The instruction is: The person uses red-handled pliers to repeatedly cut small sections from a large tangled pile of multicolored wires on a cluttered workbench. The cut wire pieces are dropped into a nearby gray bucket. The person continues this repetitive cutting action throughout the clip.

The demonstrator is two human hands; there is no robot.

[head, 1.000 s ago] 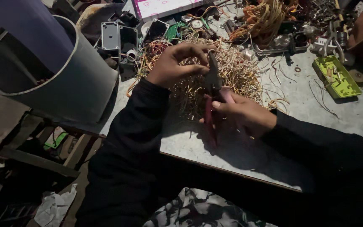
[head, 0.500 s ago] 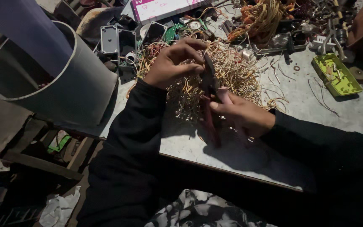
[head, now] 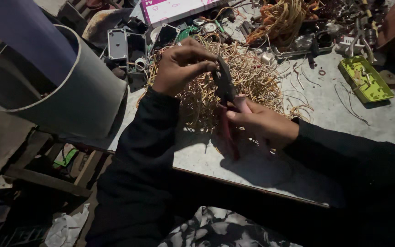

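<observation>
My right hand (head: 265, 126) grips the red handles of a pair of pliers (head: 225, 96), whose dark jaws point up over a tangled heap of thin yellowish wires (head: 248, 77) on the grey table (head: 252, 164). My left hand (head: 181, 64) hovers just left of the jaws, its fingers pinched on a strand of wire held at the pliers' tip. Both arms wear dark sleeves.
A large grey pipe (head: 74, 98) stands at the left beside the table. A yellow-green tray (head: 364, 77) lies at the right. Orange wire bundles (head: 284, 18), small electronic parts (head: 120, 43) and a pink-and-white box (head: 174, 8) crowd the far side. The table's near edge runs under my arms.
Both hands have stayed over the wire heap; the pliers and my left fingers have shifted only slightly, keeping hold of the wire at the jaws.
</observation>
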